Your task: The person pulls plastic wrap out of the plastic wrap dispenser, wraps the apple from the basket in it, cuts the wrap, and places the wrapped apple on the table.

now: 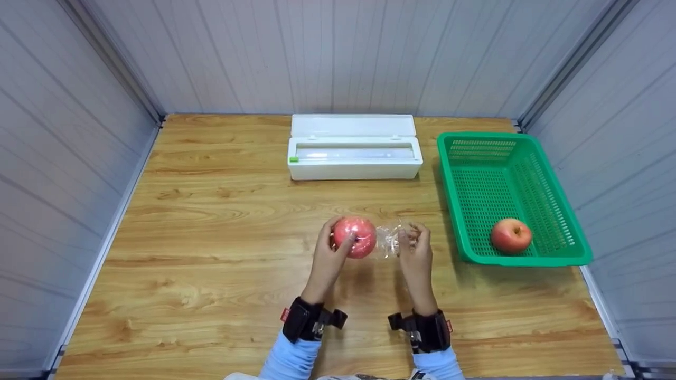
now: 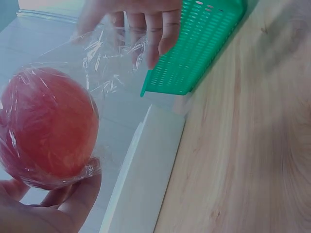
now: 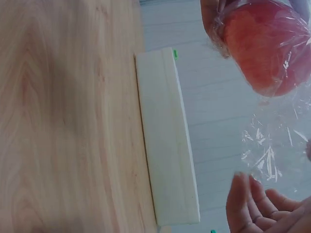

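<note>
Left hand [image 1: 330, 253] cupped the apple [image 1: 355, 237] from below-left, fingers curled round it, thumb across the front. Right hand [image 1: 414, 248] pinched the loose tail of film [image 1: 390, 241] just right of the apple, fingertips bunched on it.

Left wrist view: apple [image 2: 46, 126] sat at left of frame, film tight over it, left fingers [image 2: 73, 199] under it; right fingers [image 2: 155, 29] at top, holding the slack film [image 2: 112, 58].

Right wrist view: apple [image 3: 267, 46] was upper right, film [image 3: 272, 145] trailing down toward the right fingers [image 3: 252, 204].

Handling, my read: apple rigid, moderately heavy, bruises if dropped; film-covered skin looked slick, so a cupped grip from below suits it better than a pinch. Film is very light, limp, clingy, tears easily; best held by the bunched tail.

Apple was held just above the table [image 1: 211, 253], centre of the head frame, touching the left palm and apart from the right hand, film bridging the gap. Film box [image 1: 354, 150] was behind. Basket [image 1: 528, 142] at right held a second apple [image 1: 511, 235].
</note>
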Tool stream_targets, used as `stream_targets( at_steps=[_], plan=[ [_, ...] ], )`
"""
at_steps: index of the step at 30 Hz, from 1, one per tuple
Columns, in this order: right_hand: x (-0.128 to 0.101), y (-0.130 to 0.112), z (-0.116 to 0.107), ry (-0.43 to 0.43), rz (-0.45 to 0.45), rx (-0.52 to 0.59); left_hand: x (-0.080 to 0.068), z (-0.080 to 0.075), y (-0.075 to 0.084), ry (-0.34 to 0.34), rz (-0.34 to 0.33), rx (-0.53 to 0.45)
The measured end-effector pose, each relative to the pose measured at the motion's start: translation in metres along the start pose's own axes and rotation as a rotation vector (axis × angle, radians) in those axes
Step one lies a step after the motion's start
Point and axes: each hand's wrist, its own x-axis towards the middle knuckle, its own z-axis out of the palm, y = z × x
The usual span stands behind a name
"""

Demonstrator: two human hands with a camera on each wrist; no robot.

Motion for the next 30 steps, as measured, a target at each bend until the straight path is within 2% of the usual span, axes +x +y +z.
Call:
stream_targets(
  at_steps=[7, 12, 17, 30],
  plan=[
    [-0.002, 0.005, 0.006, -0.019, 0.060, 0.093, 0.001, 0.001, -0.005, 0.023, 0.016, 0.008],
    [-0.005, 0.006, 0.009, 0.039, -0.003, 0.075, 0.001, 0.002, -0.005, 0.031, -0.010, 0.004],
    [-0.008, 0.004, 0.013, 0.077, -0.063, 0.047, 0.001, 0.002, -0.005, 0.009, -0.033, -0.009],
    [-0.012, 0.004, 0.021, 0.033, -0.127, -0.034, -0.004, 0.009, 0.000, -0.087, -0.154, -0.165]
  ],
)
